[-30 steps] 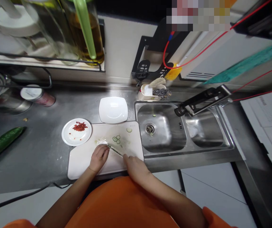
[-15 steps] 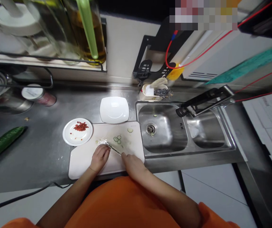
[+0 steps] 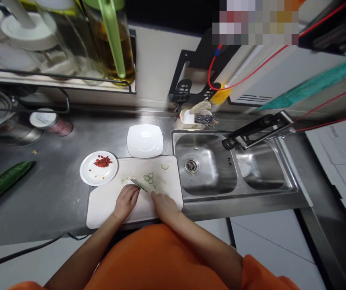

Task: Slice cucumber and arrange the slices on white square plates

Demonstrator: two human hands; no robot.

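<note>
My right hand (image 3: 164, 206) is wrapped round the handle of a kitchen knife (image 3: 143, 186), its blade slanting up and left over the white cutting board (image 3: 106, 209). Close against the blade's left side, my left hand (image 3: 127, 198) is closed with its fingers curled down on the board; what lies under them is hidden. Several thin green-edged rings (image 3: 150, 178) lie just beyond the blade. Nearer the board's far right corner rests a pale cucumber slice (image 3: 164, 166). Small pale scraps are scattered beside the knife.
A plate of chopped red pieces (image 3: 86, 171) overlaps the board's left corner. Behind the board sits a white square dish (image 3: 145, 141). The double sink (image 3: 209, 185) adjoins on the right. A whole cucumber (image 3: 4, 183) lies far left, near a lidded canister (image 3: 58, 124).
The knife blade has tilted, so more of its flat side shows. My right hand has shifted slightly left, while my left hand stays nearly in place.
</note>
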